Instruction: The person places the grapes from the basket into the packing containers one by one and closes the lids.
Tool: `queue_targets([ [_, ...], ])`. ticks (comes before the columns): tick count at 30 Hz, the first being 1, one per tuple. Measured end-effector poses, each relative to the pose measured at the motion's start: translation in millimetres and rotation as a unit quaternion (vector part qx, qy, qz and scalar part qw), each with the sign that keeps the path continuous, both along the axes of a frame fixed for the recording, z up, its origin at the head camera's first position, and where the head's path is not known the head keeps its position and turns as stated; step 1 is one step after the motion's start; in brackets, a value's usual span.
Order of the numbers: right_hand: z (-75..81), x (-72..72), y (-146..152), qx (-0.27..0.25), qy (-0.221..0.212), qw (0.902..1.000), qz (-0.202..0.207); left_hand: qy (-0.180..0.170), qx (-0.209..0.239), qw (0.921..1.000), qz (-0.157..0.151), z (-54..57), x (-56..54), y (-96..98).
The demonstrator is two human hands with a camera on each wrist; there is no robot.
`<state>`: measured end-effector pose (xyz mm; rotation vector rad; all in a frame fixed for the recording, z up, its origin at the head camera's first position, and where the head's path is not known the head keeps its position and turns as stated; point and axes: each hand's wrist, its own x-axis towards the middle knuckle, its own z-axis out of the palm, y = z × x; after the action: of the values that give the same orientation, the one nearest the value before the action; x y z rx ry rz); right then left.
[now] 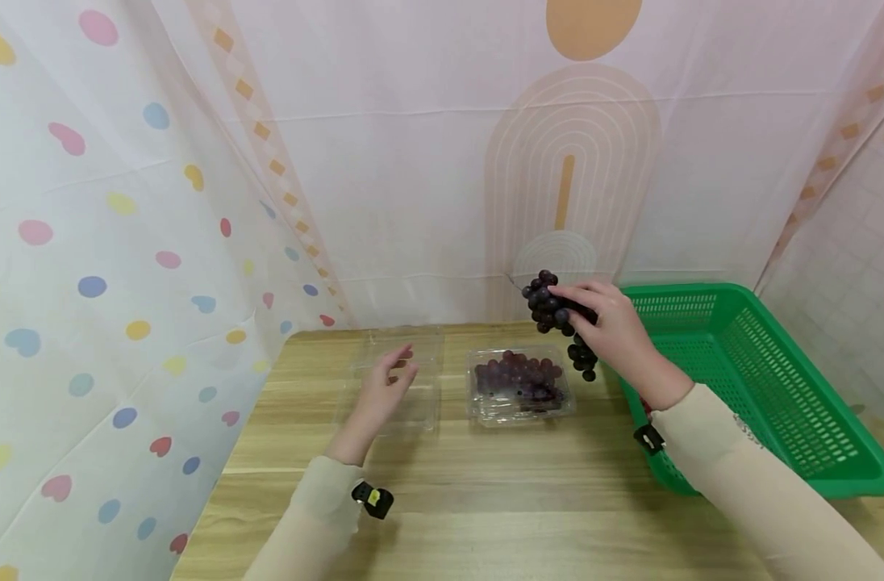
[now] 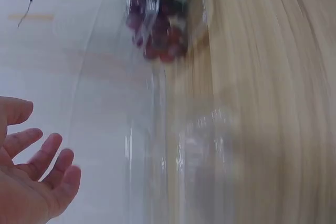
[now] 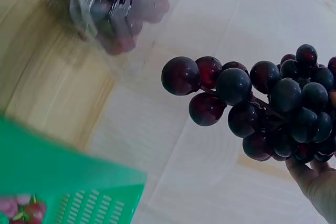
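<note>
One bunch (image 1: 544, 305) apart from basket rim (image 1: 812, 379).

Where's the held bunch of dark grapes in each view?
Head: bunch of dark grapes right of centre, in the right hand.
Left wrist: top-left corner, cut off by the edge.
Right wrist: right side, running off the edge.
Shared landmark: the clear box of grapes, in all three.

Dotted cloth (image 1: 123, 307) hangs left of a wood-grain table (image 1: 500, 508), arch-printed cloth (image 1: 413, 186) behind it.
</note>
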<state>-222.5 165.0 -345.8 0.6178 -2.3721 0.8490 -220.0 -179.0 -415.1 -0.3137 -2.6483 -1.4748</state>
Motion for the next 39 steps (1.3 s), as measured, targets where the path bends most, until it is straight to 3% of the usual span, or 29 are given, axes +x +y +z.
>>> queue_targets([
  [3, -0.4, -0.4, -8, -0.005, -0.005, 0.9999, 0.011, 0.023, -0.030, 0.9991, 0.022, -9.4, -3.7, -21.0],
  [7, -0.3, -1.5, -20, -0.013, -0.005, 0.9996, 0.024, 0.026, -0.051, 0.9972, 0.047, -12.7, -1.5, -44.3],
  [17, -1.3, -4.5, -45, -0.032, -0.013, 0.9985, 0.043, -0.042, -0.075, 0.9919, 0.093, -28.0, 6.3, -90.6],
  [25, -3.5, -6.2, -65, -0.054, -0.013, 0.9962, 0.067, -0.092, -0.056, 0.9864, 0.124, -40.5, 12.8, -103.6],
  [32, -9.4, -10.3, -85, -0.063, 0.006, 0.9937, 0.092, -0.135, 0.001, 0.9796, 0.148, -49.8, 15.1, -106.2],
  [39, -18.5, -13.9, -105, -0.055, 0.014, 0.9925, 0.108, -0.129, 0.042, 0.9769, 0.165, -55.4, 12.3, -102.5],
])
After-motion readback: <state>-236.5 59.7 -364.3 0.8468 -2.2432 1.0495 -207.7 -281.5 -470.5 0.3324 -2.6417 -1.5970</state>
